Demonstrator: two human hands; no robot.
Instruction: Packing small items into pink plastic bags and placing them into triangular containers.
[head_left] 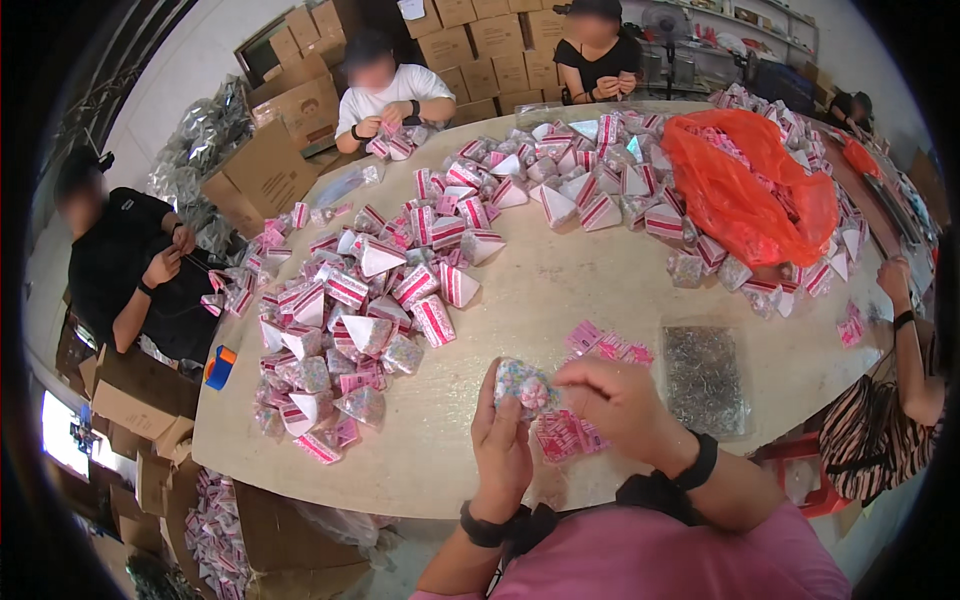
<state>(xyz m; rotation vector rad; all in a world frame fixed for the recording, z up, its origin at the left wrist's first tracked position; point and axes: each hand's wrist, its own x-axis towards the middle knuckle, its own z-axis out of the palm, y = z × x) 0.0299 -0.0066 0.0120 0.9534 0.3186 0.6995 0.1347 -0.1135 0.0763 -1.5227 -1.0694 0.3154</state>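
left hand (500,440) gripping small clear plastic packet of pastel sweets (524,385), held just above near edge of pale round wooden tabletop (560,270). right hand (620,400) pinching packet's top, fingers closed on it. flat pink-and-white printed cards (565,435) on tabletop directly under hands. clear bag of metal staples (703,378) just right of them.

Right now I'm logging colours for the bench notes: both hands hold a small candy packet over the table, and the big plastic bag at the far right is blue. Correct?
Not quite. The head view shows the plastic bag is orange, not blue. The rest stands: left hand and right hand hold the small candy packet over the table.
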